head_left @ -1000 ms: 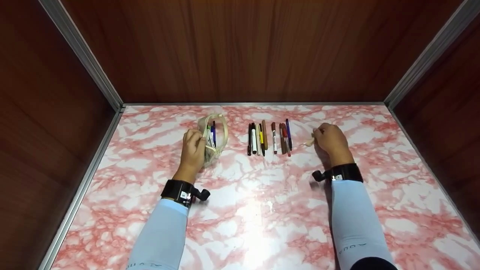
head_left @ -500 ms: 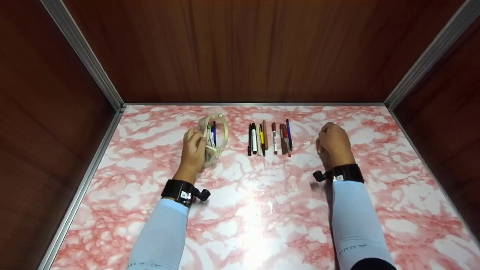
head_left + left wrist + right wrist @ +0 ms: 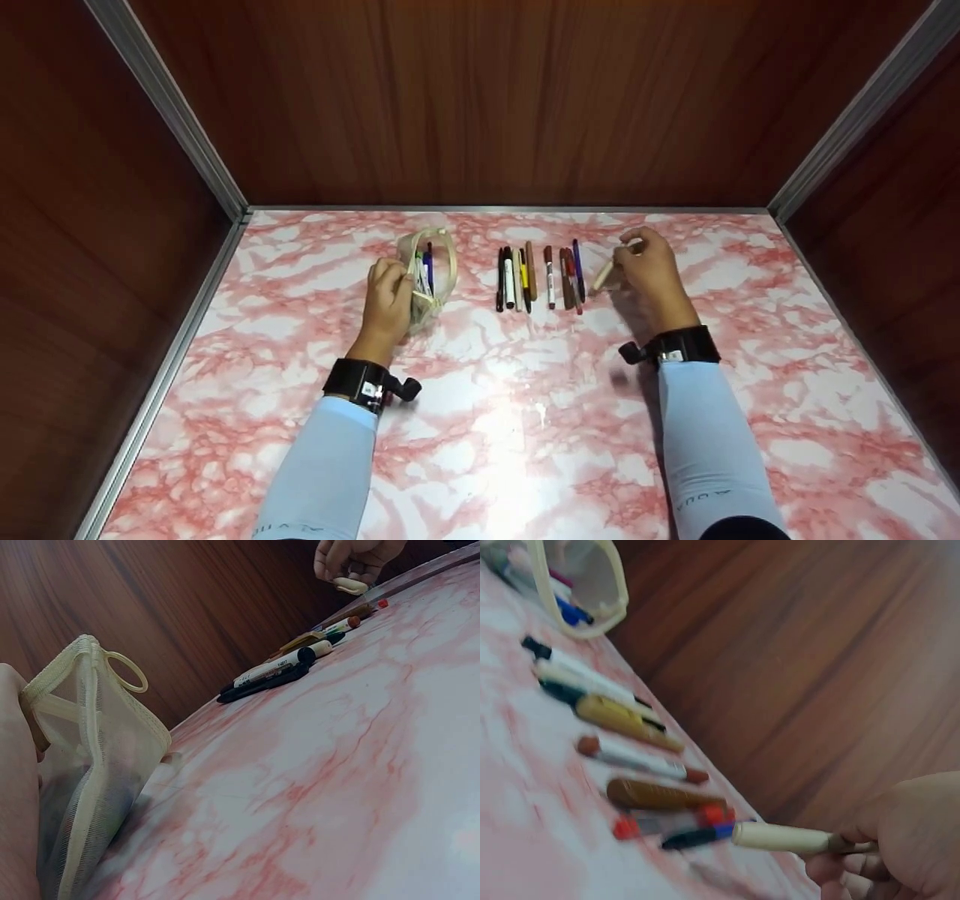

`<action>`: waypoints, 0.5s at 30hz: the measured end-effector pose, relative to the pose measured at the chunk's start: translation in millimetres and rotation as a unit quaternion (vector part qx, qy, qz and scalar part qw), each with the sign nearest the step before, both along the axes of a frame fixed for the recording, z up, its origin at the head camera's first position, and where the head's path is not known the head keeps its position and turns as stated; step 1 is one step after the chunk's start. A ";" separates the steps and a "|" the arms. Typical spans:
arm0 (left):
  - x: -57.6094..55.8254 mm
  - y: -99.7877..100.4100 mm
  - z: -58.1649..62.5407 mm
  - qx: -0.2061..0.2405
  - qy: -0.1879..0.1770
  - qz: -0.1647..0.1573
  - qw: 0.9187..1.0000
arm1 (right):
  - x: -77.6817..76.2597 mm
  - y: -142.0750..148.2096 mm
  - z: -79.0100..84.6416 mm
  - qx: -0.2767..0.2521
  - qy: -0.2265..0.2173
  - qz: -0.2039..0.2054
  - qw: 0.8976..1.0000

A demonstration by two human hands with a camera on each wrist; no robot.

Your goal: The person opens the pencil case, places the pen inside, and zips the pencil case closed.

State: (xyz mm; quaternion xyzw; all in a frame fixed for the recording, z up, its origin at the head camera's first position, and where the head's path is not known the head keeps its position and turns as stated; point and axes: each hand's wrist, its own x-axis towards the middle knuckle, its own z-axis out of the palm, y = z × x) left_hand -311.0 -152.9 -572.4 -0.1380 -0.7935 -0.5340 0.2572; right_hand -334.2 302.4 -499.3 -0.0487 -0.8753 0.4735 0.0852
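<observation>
Gripping a mesh pouch (image 3: 452,264) with the left hand (image 3: 388,294) at the head view's centre-left, pinching a cream pen (image 3: 602,276) with the right hand (image 3: 652,271) at centre-right.

- Worktop (image 3: 450,427): white, red marbling
- Wall (image 3: 480,105): reddish-brown wood grain
- Pouch (image 3: 91,742): cream trim
- Held pen (image 3: 780,837): cream
- Sleeves (image 3: 324,465): pale blue
- Marker (image 3: 641,759): white, brown ends
</observation>
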 end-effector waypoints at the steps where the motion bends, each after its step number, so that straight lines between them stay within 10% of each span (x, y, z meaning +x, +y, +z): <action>1: 0.2 0.0 0.4 0.001 0.001 0.000 1.000 | -0.6 -4.3 1.4 -0.008 0.009 0.005 1.000; 15: 1.8 -0.1 2.5 0.007 -0.004 0.000 1.000 | -2.2 -70.6 13.7 -0.154 0.056 0.066 0.984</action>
